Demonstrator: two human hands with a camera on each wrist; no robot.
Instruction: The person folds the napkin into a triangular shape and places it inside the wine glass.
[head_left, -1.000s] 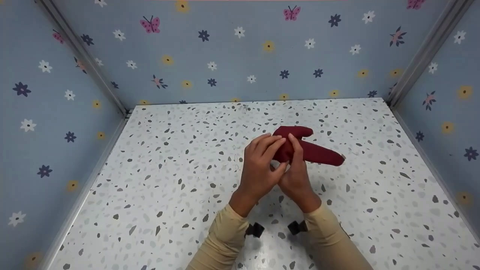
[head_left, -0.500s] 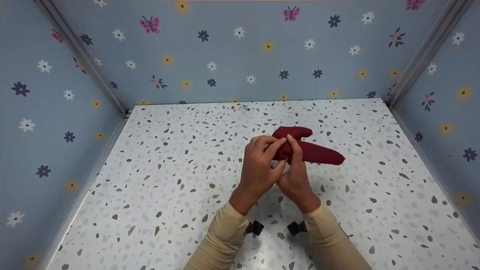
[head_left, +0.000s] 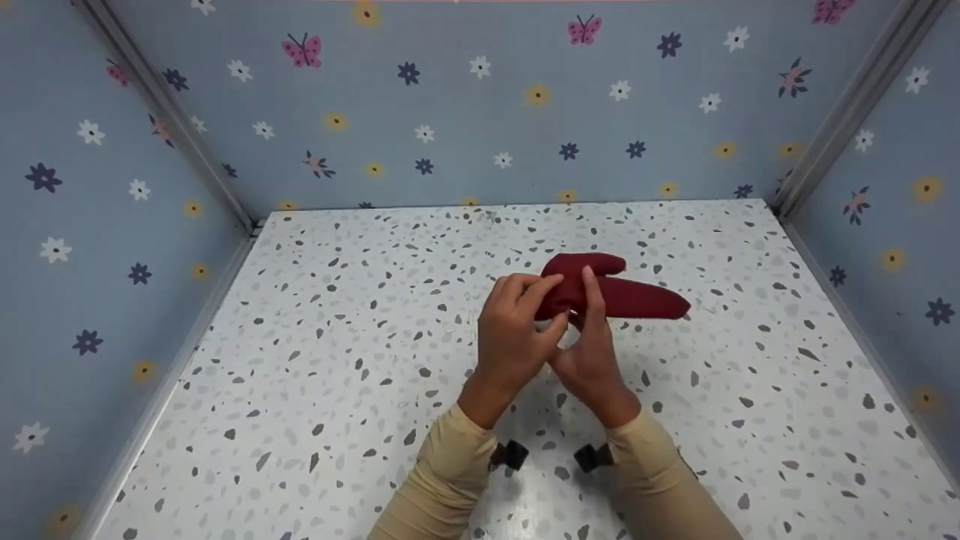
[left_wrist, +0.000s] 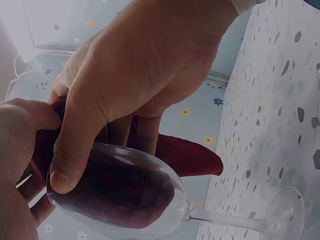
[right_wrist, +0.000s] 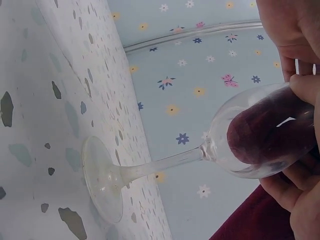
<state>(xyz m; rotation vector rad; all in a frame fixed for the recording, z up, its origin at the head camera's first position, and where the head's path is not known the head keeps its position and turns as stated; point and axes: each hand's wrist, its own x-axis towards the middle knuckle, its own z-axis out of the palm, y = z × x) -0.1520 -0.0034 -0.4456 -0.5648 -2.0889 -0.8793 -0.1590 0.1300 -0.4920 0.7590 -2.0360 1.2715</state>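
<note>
Between both grips, over the speckled white worktop [head_left: 337, 360], we hold a clear stemmed wine glass [left_wrist: 150, 200] stuffed with a dark red cloth [head_left: 622, 296]. Our left hand [head_left: 514, 337] curls round the bowl; our right hand [head_left: 592, 352] pinches the cloth, now lifted slightly higher, so wiping continues.
</note>
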